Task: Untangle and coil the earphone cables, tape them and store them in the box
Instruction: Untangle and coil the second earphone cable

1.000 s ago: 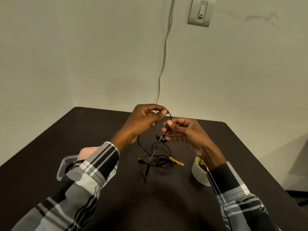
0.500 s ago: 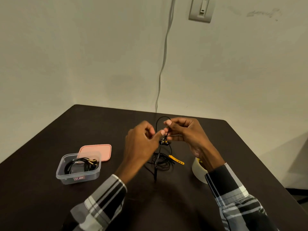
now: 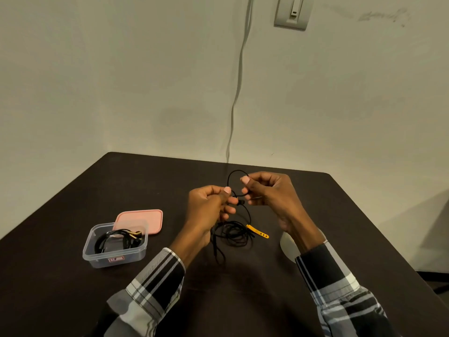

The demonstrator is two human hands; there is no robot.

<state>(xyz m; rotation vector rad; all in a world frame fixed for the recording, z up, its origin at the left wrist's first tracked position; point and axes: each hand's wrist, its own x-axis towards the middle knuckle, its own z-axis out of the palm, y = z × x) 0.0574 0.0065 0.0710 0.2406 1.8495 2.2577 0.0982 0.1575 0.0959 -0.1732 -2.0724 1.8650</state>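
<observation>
Where the view starts, two plaid sleeves (image 3: 155, 283) reach forward over a dark table (image 3: 73, 288).

Item: clear box (image 3: 114, 244), to the left, open, with one black earphone set already inside; pink lid (image 3: 141, 220) lying just behind it, touching.

Item: roll of tape (image 3: 288, 246), to the right, mostly hidden by the right wrist.

Item: black earphone cable (image 3: 233, 233), a loose tangle on the table between the wrists, with a yellow strap (image 3: 257, 231) at its right edge.

Item: left hand (image 3: 209, 207), fingers curled, pinching a strand rising from the tangle.

Item: right hand (image 3: 269, 190), thumb and fingertips pinching a small raised loop.

Risk, as judged: pulling the hands apart while strands cross would tighten a knot; a slack pinch would drop the loop into the tangle.

Farthest: wall, switch plate (image 3: 292, 12), hanging wire (image 3: 237, 93).
</observation>
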